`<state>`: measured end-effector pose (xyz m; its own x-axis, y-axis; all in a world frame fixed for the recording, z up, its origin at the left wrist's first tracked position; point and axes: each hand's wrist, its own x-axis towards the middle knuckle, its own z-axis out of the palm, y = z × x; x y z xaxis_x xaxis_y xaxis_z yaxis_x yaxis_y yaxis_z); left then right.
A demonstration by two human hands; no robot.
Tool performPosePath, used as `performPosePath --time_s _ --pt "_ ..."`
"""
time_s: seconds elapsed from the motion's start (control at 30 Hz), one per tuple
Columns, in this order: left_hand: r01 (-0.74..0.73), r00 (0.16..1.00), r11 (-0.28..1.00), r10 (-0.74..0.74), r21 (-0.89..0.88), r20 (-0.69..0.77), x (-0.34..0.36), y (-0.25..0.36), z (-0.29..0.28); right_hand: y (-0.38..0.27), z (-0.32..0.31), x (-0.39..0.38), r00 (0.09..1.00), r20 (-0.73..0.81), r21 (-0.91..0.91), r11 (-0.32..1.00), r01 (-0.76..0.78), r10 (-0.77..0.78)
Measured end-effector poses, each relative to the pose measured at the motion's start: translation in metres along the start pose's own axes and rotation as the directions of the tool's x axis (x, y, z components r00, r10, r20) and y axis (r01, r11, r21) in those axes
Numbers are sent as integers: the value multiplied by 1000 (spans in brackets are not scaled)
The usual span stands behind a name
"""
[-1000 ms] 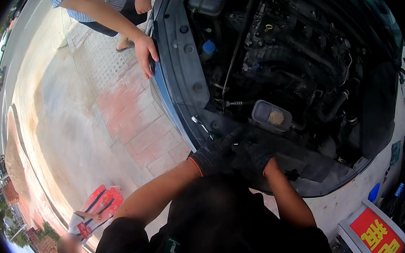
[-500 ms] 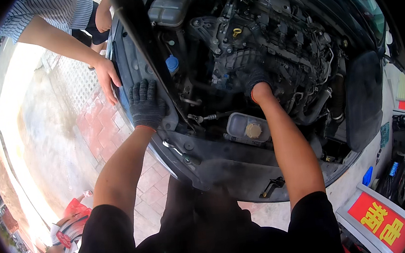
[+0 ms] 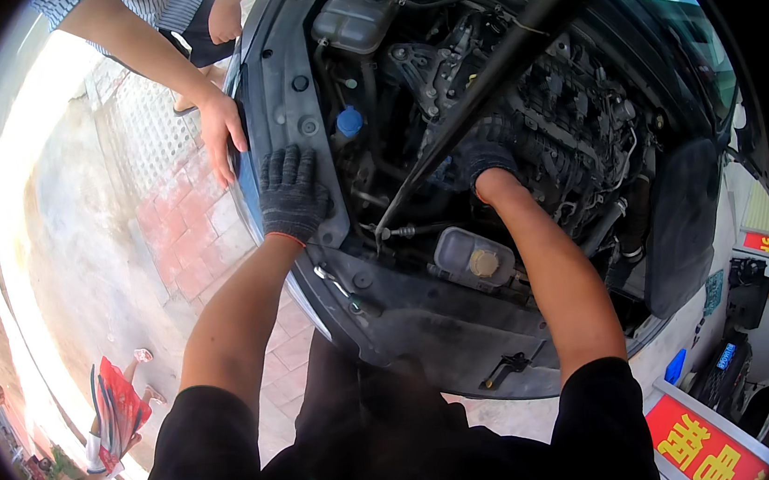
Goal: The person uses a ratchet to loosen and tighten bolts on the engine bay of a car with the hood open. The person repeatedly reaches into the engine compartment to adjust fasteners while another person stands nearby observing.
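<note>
My left hand (image 3: 291, 192), in a dark grey knit glove with an orange cuff, lies flat on the black plastic panel (image 3: 294, 90) along the car's front edge, fingers stretched out. My right hand (image 3: 491, 161), gloved alike, reaches down into the engine bay beside the engine (image 3: 568, 117). Its fingers are hidden among dark parts, so whatever they touch does not show. A ratchet wrench (image 3: 341, 289) rests on the panel just below my left wrist. Near my right forearm sits a translucent reservoir (image 3: 457, 249) with a beige cap.
A dark prop rod (image 3: 490, 88) slants across the bay above my right hand. Further off are a grey tank (image 3: 352, 18) and a blue cap (image 3: 350, 122). Another person's hand (image 3: 221, 131) rests at the car's edge. A red sign (image 3: 706, 440) stands lower right.
My view has shifted, and the prop rod now crosses over the engine instead of the front panel. Both hands keep their places on the car. A passer-by at lower left has moved.
</note>
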<state>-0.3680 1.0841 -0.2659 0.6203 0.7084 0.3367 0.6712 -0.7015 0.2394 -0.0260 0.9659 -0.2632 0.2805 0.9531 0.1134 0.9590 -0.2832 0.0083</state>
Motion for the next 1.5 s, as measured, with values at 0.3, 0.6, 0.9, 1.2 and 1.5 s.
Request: performPosePath --time_s 0.3,0.6,0.9,1.2,1.5 --pt "33 999 999 -32 -43 23 -2 0 -10 16 -9 7 957 208 -76 979 -189 201" --pt "64 998 996 -62 -58 34 -6 -5 -9 -16 -50 22 712 701 -147 987 71 53" --pt "73 997 996 -73 -42 9 -11 -8 -7 -23 -64 20 765 635 -81 994 -72 107" --pt "80 996 994 -78 -78 36 -9 -5 -10 -17 -46 24 936 348 -201 970 138 -61" --pt "55 998 997 -55 -46 -5 -9 -7 -3 -30 -70 31 817 562 -62 991 -117 132"
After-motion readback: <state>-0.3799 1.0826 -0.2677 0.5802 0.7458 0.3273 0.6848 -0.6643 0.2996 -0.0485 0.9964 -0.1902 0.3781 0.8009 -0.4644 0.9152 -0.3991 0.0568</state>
